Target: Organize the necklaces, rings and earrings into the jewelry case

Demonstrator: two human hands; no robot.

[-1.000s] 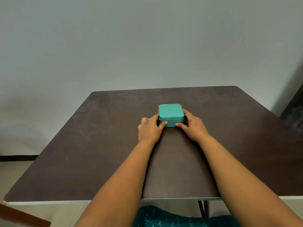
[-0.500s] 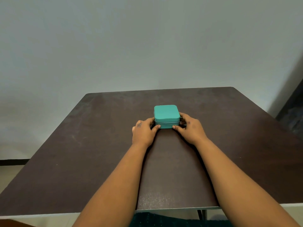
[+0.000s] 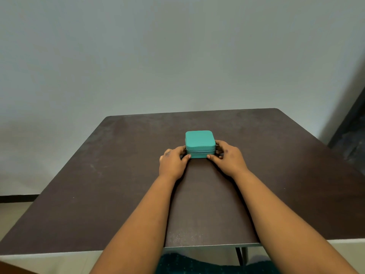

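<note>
two hands, left [image 3: 172,165] & right [image 3: 229,159], fingers pinching 1 closed jewelry case [image 3: 200,143].

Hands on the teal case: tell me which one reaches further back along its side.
The right hand: its fingers curl round the teal case further back; the left hand grips only the front corner.

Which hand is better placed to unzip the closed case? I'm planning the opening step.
Probably the right hand: its fingers curl at the teal jewelry case's side seam, while the left hand steadies the opposite side.
</note>
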